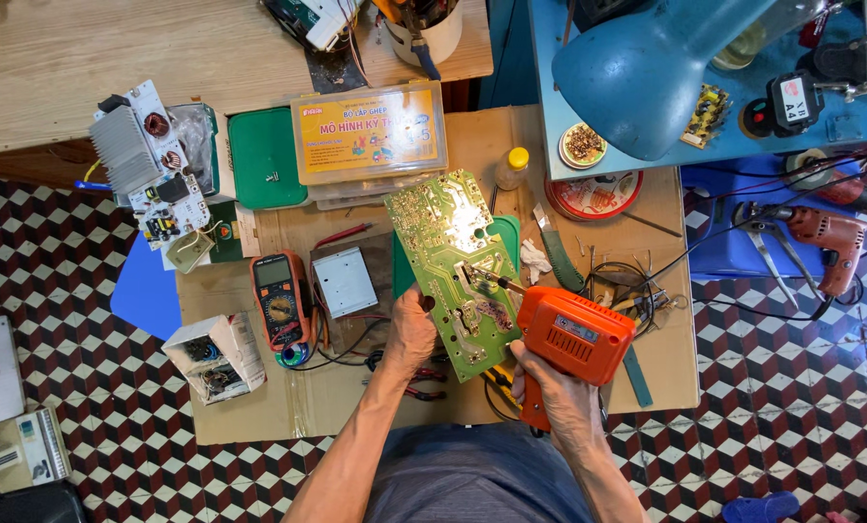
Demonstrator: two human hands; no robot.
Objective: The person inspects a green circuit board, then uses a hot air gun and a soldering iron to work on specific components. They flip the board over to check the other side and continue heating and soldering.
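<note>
head view: the person's left hand (412,329) grips the lower left edge of a green circuit board (453,261), fingers clamped on it, holding it tilted above the cardboard-covered table (647,378). the right hand (548,387) is wrapped tight around the handle of an orange soldering gun (574,334), whose tip touches the board's middle. a multimeter (278,295) lies just left, on the cardboard.

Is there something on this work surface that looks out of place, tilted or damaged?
Nothing looks damaged or spilled. The green circuit board is tilted only because the left hand holds it up while the right hand presses the orange soldering gun to it. Loose wires lie tangled beside the gun.
</note>
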